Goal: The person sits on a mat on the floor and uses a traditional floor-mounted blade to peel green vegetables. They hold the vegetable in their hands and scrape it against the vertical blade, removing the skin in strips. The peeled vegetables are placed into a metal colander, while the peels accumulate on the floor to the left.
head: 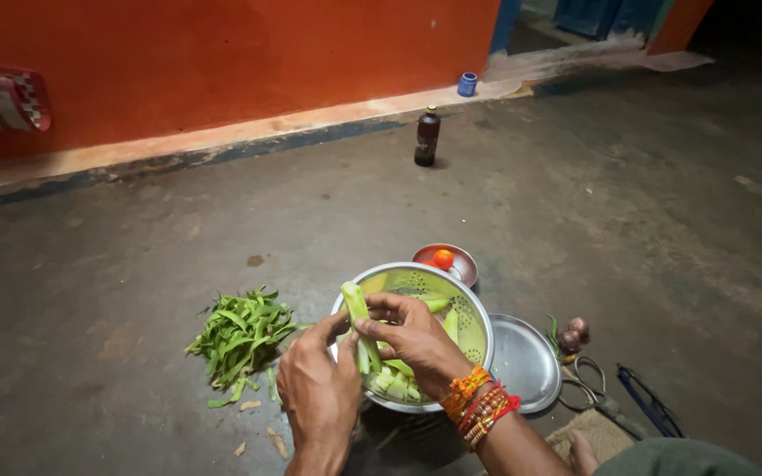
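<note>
Two hands (319,388) (412,339) — one gourd (356,308), one colander (474,313).

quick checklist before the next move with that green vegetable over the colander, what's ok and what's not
1. Green vegetable piece gripped by both the left hand and right hand: ok.
2. Hands over the metal colander: ok.
3. Colander has room left: ok, cut pieces fill only part.
4. Peel pile apart from the colander: ok.
5. Steel plate bare: ok.
6. Blade in hand: cannot tell.
</note>
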